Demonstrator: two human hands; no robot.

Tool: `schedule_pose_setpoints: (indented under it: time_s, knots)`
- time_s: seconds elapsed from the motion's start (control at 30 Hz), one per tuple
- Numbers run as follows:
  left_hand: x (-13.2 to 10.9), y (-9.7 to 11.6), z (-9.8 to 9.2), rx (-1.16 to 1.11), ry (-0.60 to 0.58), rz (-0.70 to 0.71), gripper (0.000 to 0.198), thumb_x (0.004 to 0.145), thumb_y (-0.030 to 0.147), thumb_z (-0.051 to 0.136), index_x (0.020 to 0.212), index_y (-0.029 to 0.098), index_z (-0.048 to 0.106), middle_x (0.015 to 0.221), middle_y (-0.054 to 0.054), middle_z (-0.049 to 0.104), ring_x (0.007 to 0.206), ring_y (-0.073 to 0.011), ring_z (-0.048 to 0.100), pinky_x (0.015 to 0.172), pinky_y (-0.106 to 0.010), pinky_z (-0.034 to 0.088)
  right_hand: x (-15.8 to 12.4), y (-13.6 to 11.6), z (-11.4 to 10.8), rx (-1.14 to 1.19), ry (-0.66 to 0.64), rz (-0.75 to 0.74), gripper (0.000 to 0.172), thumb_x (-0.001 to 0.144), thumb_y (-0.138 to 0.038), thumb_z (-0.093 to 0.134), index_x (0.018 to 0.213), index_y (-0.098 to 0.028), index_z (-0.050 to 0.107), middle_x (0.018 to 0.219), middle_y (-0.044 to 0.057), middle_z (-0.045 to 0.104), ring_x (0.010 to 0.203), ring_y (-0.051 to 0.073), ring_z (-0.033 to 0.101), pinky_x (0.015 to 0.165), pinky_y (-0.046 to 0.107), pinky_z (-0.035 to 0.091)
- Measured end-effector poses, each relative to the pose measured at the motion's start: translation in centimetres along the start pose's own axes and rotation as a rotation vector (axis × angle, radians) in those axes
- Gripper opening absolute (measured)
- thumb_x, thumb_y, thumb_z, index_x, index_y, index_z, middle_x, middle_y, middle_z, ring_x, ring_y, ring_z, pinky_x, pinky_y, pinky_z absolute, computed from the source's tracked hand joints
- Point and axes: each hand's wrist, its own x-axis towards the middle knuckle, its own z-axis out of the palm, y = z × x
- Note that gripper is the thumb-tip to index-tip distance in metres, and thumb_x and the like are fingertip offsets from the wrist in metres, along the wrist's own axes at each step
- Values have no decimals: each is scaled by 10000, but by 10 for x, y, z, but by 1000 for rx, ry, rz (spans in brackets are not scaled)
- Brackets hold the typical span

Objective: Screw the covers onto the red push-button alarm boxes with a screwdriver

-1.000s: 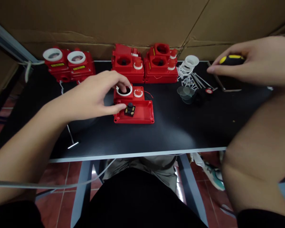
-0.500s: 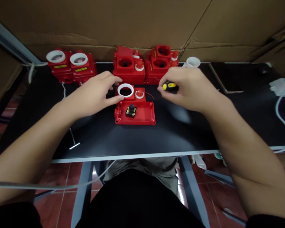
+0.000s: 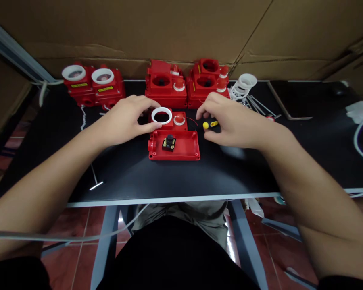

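Note:
My left hand point(image 3: 130, 119) rests at the left side of a red housing cover point(image 3: 176, 125), thumb and fingers around its white ring point(image 3: 161, 115). Joined in front of the cover is an open red box point(image 3: 186, 146) with a small black switch block point(image 3: 169, 143) inside. To the right, my right hand point(image 3: 224, 121) has its fingers apart over a yellow and black screwdriver point(image 3: 214, 124), which lies at the table beneath the palm. A thin red wire point(image 3: 193, 120) runs out of the cover towards that hand.
Two red units with white rings point(image 3: 93, 86) stand back left; two more red housings point(image 3: 186, 86) stand at the back centre. White rings point(image 3: 246, 82), metal rods point(image 3: 261, 105) and a dark tablet-like object point(image 3: 287, 98) lie right. The table's front edge point(image 3: 175, 199) is pale.
My right hand has moved slightly down and its fingers have opened from around the screwdriver. The white rings and rods behind it now show more. My left hand has hardly moved.

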Motion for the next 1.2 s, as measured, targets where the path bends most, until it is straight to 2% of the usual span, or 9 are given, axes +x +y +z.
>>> schedule_pose_setpoints:
  time_s: [0.2, 0.47, 0.67, 0.77, 0.87, 0.97, 1.03, 1.1, 1.2]
  knots:
    - [-3, 6, -6, -34, 70, -80, 486, 1053, 627, 824, 1382, 269, 834, 1372, -115, 889, 1150, -355, 849, 1093, -557, 721, 0, 1, 6, 47, 13, 24, 228, 1060, -368, 786, 1273, -286, 791, 1323, 144, 831, 1089, 360, 771, 1025, 564, 690]
    - [-10, 17, -14, 2, 250, -136, 458, 1051, 503, 849, 1404, 273, 670, 1504, -107, 830, 1297, -371, 786, 1226, -649, 679, 1, 10, 10, -36, -16, 66, 286, 1033, -389, 838, 1289, -262, 810, 1215, 135, 897, 991, 349, 806, 933, 525, 655]
    - [-14, 29, -10, -162, 272, -96, 563, 1069, 662, 854, 1452, 306, 645, 1558, -125, 856, 1285, -372, 849, 1129, -634, 740, 1, 7, 9, -95, -28, 88, 219, 1050, -424, 806, 1200, -264, 807, 1109, 116, 881, 967, 341, 801, 852, 490, 567]
    - [-15, 42, -7, -243, 274, -45, 590, 1082, 720, 834, 1458, 302, 657, 1533, -107, 858, 1326, -376, 862, 1152, -623, 745, -2, -8, 3, -84, 110, 108, 257, 1137, -468, 706, 1253, -270, 821, 1243, 155, 883, 1080, 375, 818, 960, 549, 626]
    - [-17, 50, -4, -315, 312, 42, 536, 1086, 670, 871, 1447, 319, 687, 1550, -130, 836, 1388, -400, 864, 1228, -668, 736, -5, -27, -5, 65, 308, 101, 439, 1222, -671, 622, 1365, -302, 813, 1419, 166, 861, 1183, 397, 827, 1096, 594, 668]
    - [-19, 51, -3, -326, 358, 157, 505, 1085, 588, 921, 1475, 348, 706, 1565, -135, 818, 1444, -428, 848, 1236, -690, 732, -7, -41, -7, 309, 315, 95, 813, 1054, -1021, 737, 1508, -348, 726, 1490, 150, 851, 1087, 380, 817, 986, 576, 691]
    - [-21, 49, -4, -287, 374, 225, 518, 1095, 561, 940, 1520, 375, 710, 1593, -119, 816, 1496, -435, 821, 1240, -688, 727, -7, -46, -4, 490, 299, 100, 993, 933, -1117, 808, 1593, -390, 656, 1539, 133, 844, 1020, 349, 797, 875, 546, 683]
    - [-22, 48, -5, -226, 375, 269, 531, 1119, 574, 934, 1560, 381, 710, 1625, -123, 820, 1528, -440, 801, 1269, -706, 707, -5, -49, -1, 665, 269, 99, 999, 908, -1096, 868, 1606, -419, 637, 1530, 108, 855, 996, 331, 797, 785, 515, 674]
    - [-22, 48, -3, -225, 359, 264, 602, 1150, 679, 898, 1608, 347, 692, 1657, -144, 813, 1547, -437, 798, 1288, -696, 701, -2, -52, 2, 856, 205, 91, 847, 948, -966, 954, 1513, -394, 689, 1376, 82, 903, 1005, 334, 829, 706, 489, 683]
